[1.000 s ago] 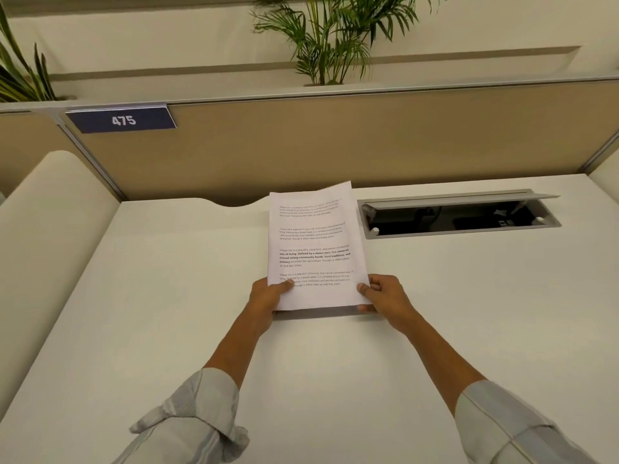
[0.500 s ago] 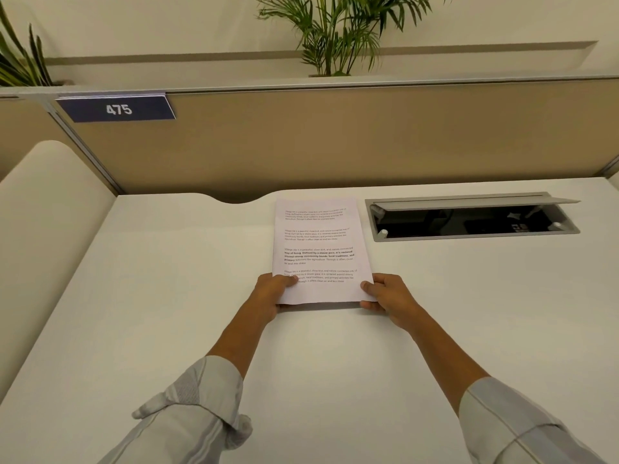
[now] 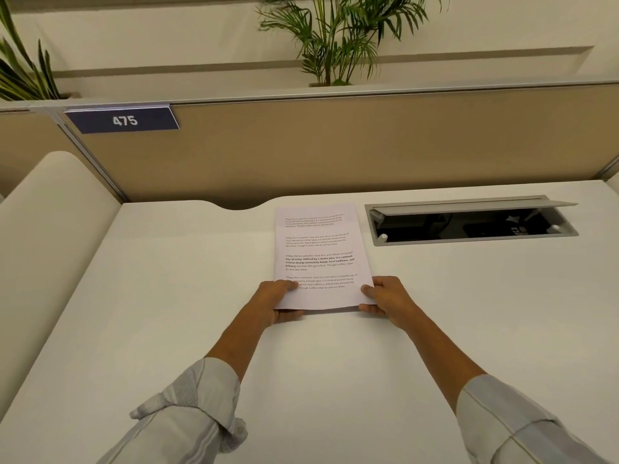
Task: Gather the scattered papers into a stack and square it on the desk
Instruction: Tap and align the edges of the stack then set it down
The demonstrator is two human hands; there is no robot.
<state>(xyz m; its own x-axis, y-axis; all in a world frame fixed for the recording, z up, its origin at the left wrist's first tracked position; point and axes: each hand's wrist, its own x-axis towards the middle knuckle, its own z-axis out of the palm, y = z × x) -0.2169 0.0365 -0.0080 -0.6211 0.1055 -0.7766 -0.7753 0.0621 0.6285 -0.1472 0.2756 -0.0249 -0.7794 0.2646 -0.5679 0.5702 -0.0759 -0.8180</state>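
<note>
A stack of white printed papers [image 3: 318,249] lies flat on the white desk [image 3: 167,296], its long side running away from me, the top sheet showing several text paragraphs. My left hand [image 3: 276,301] grips the stack's near left corner, thumb on top. At the near right corner my right hand [image 3: 385,296] holds it the same way. The edges of the stack look even.
An open cable tray [image 3: 469,222] with a raised grey lid is sunk into the desk just right of the papers. A tan partition [image 3: 335,145] with a "475" sign [image 3: 122,120] closes the back. Plants [image 3: 335,35] stand behind it. A rounded divider [image 3: 43,229] borders the left.
The stack was tilted up off the desk a second ago; both hands have lowered it until it lies flat. My grip on both near corners is unchanged.
</note>
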